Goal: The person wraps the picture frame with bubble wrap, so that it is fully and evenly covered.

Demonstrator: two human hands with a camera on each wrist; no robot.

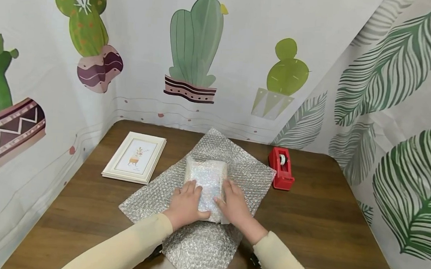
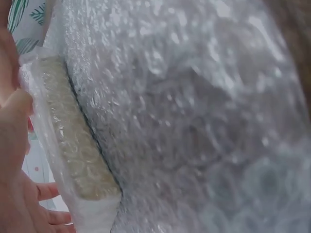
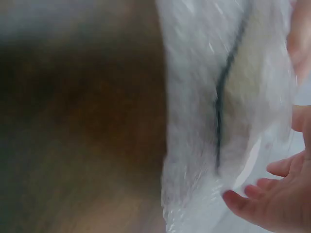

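In the head view a flat rectangular package [image 1: 209, 177] wrapped in bubble wrap lies on a larger sheet of bubble wrap [image 1: 202, 247], which is set cornerwise. Through the wrap, the left wrist view shows a thick cream edge [image 2: 80, 141] with a dark line along its base. My left hand [image 1: 186, 205] rests on the package's left part, fingers spread and thumb pointing inward. Along the right side, my right hand [image 1: 235, 204] touches the package with its fingers extended. The right wrist view shows these fingers [image 3: 243, 206] loosely bent beside the wrapped edge.
A cream picture frame [image 1: 113, 167] with a small plant drawing lies at the left of the brown table [image 1: 317, 221], possibly stacked on another. A red tape dispenser [image 1: 286, 183] stands right of the sheet. A cactus-print cloth [image 1: 238, 50] hangs behind.
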